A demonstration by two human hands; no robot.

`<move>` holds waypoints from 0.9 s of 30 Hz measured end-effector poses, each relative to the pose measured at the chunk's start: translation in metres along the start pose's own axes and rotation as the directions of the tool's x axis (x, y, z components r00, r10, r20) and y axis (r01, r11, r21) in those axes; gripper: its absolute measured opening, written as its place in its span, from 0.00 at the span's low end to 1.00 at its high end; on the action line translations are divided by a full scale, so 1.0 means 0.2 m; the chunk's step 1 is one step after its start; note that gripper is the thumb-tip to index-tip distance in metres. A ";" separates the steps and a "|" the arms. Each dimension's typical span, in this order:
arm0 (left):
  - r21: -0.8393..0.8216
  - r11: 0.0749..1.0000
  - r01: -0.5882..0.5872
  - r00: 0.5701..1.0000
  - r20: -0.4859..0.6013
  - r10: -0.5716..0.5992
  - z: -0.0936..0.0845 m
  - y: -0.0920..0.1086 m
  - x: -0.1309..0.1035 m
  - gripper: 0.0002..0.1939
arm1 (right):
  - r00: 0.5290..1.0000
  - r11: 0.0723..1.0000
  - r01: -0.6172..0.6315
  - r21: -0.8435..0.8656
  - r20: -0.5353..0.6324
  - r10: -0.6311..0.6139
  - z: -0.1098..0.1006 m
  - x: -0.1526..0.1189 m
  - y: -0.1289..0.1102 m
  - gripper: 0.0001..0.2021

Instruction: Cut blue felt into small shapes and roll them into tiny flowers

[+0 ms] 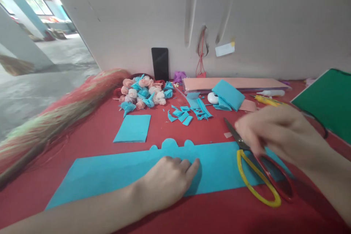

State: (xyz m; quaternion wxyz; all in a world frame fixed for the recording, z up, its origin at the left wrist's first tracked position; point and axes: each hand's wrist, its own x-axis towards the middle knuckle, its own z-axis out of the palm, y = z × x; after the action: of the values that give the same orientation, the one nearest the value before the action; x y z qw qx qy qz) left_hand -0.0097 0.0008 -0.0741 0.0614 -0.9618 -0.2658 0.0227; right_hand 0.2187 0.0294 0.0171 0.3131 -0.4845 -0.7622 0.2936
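Note:
A long strip of blue crepe paper lies across the red table, with small rounded blue pieces by its far edge. My left hand rests on the strip's middle, palm down, its fingers bent and slightly apart. Scissors with one yellow and one red handle lie over the strip's right part, blades pointing away to the left. Above their pivot is my right hand, fingers bent and apart, outside the handle loops; whether it touches the scissors is unclear.
A folded blue square, blue scraps and a pile of paper flowers lie beyond the strip. Farther back are a black phone, a pink paper stack and a folded blue packet. A green board stands right.

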 end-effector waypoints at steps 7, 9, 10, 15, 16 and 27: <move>-0.051 0.999 0.016 0.999 0.040 -0.014 -0.02 0.00 0.02 0.17 | 0.926 0.945 -0.258 -0.200 -0.329 0.184 -0.13 0.32 0.30 0.13; -0.051 0.999 0.014 0.999 0.043 -0.011 -0.02 0.00 0.02 0.18 | 0.909 0.889 -0.340 -0.305 -0.350 0.227 -0.16 0.37 0.40 0.11; -0.052 0.999 0.011 0.999 0.043 -0.009 -0.01 0.00 0.02 0.18 | 0.903 0.856 -0.368 -0.364 -0.358 0.236 -0.17 0.39 0.44 0.11; -0.056 0.998 0.008 0.998 0.065 -0.004 0.00 -0.01 0.03 0.18 | 0.924 0.672 -0.375 -0.638 -0.319 0.212 -0.14 0.44 0.57 0.12; -0.056 0.998 0.009 0.998 0.069 -0.005 0.00 -0.01 0.03 0.18 | 0.932 0.640 -0.358 -0.680 -0.304 0.199 -0.13 0.45 0.59 0.13; -0.052 0.999 -0.011 0.994 0.106 0.017 -0.03 -0.01 0.04 0.21 | 0.916 0.480 -0.401 -0.780 -0.354 0.188 -0.10 0.53 0.61 0.14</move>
State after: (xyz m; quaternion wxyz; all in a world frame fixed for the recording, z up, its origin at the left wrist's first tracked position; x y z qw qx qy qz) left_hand -0.0029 0.0068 -0.0689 0.0222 -0.9623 -0.2624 0.0677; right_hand 0.2668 0.1740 -0.0415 0.0683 -0.7277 -0.6728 -0.1148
